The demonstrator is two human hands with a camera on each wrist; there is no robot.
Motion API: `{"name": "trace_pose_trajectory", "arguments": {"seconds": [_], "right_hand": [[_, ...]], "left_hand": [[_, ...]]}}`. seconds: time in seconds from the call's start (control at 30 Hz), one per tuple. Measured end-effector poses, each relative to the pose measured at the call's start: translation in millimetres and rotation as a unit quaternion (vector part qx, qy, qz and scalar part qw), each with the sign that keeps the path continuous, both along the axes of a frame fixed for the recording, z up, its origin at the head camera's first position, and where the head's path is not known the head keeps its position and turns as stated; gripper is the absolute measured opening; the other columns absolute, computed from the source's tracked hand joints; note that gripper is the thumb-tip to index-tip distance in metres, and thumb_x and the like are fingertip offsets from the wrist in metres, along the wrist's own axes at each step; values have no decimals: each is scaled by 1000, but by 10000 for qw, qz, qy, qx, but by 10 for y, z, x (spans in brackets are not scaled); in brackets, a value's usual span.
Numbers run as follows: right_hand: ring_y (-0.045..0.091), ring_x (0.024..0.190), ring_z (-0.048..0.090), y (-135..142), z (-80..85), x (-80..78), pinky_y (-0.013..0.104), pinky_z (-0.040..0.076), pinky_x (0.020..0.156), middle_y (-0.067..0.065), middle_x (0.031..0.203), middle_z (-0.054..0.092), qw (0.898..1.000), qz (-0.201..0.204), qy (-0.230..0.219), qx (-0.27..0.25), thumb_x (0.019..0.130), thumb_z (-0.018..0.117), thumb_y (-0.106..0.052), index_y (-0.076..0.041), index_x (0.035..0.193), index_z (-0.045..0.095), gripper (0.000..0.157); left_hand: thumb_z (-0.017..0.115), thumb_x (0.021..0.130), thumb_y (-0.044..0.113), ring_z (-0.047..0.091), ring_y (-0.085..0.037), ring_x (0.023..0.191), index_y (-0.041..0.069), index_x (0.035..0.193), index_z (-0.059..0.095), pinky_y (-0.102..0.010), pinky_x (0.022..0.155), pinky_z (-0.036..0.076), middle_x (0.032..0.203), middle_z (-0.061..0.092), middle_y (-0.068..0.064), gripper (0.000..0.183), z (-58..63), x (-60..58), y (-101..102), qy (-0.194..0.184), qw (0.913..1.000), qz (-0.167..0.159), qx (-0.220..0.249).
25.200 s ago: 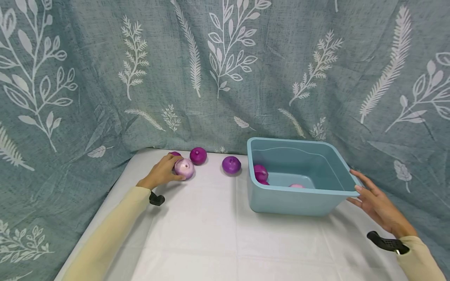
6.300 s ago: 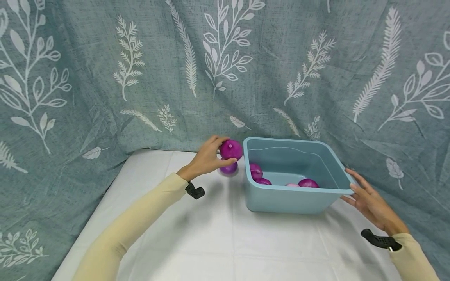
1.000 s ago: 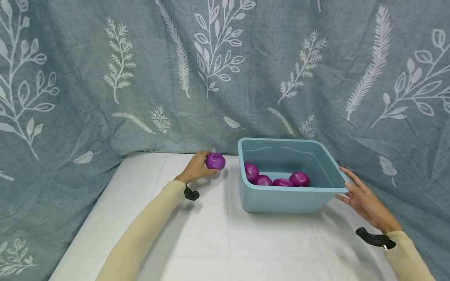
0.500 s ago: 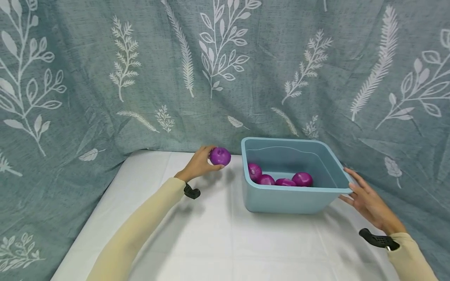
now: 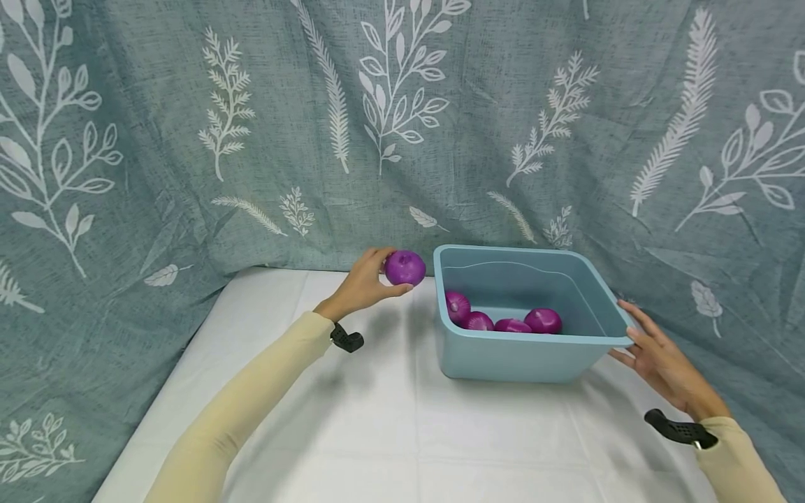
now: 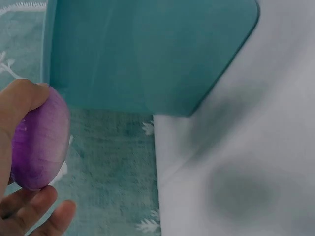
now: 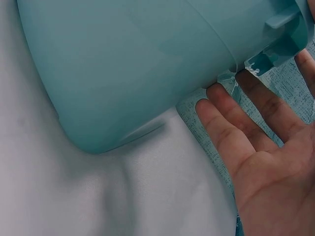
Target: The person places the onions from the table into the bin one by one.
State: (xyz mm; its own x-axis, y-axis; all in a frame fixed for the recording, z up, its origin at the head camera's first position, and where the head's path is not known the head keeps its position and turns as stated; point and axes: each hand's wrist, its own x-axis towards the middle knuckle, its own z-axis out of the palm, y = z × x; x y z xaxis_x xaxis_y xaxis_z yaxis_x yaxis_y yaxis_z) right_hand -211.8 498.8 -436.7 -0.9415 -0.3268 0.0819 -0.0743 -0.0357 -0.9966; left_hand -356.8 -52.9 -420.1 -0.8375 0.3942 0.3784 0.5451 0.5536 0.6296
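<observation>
My left hand (image 5: 361,283) holds a purple onion (image 5: 405,268) between thumb and fingers, raised above the table just left of the blue tub (image 5: 509,360). In the left wrist view the onion (image 6: 42,140) shows its pale, streaked side, with the thumb on top and fingertips below. Several purple onions (image 5: 544,321) lie inside the tub along its near and left walls; the front wall partly hides them. My right hand (image 5: 673,374) touches the tub's right end at the rim. In the right wrist view its fingers (image 7: 224,130) reach out nearly straight against the tub's wall (image 7: 123,64).
A white cloth (image 5: 352,433) covers the table. Behind and beside it hangs a grey-green curtain (image 5: 283,126) with white leaf prints, close to the tub's back side. A black strap (image 5: 679,429) sits at the right wrist, and another (image 5: 347,338) at the left.
Over the last second the left hand has lifted the onion off the table and moved it slightly right, towards the tub. Earlier, other onions went from the table into the tub. The right hand stays put.
</observation>
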Motion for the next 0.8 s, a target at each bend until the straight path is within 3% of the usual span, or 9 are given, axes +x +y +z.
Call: {"name": "trace_pose_trajectory", "arguments": {"seconds": [0.47, 0.8], "right_hand": [[2, 133, 52, 27, -22, -11, 29, 52, 100, -2, 166, 12, 10000, 38, 36, -50, 114, 29, -11, -32, 166, 7, 61], [1, 132, 52, 18, -24, -10, 28, 52, 99, -2, 166, 12, 10000, -25, 11, -10, 114, 29, -12, -33, 166, 8, 60]], "left_hand": [[83, 83, 52, 56, -18, 106, 9, 148, 51, -32, 79, 56, 131, 55, -8, 84, 314, 158, 229, 369, 9987, -347, 76], [84, 84, 48, 56, -14, 105, 10, 151, 49, -25, 74, 55, 126, 55, -5, 84, 417, 234, 412, 497, 9960, -712, 222]]}}
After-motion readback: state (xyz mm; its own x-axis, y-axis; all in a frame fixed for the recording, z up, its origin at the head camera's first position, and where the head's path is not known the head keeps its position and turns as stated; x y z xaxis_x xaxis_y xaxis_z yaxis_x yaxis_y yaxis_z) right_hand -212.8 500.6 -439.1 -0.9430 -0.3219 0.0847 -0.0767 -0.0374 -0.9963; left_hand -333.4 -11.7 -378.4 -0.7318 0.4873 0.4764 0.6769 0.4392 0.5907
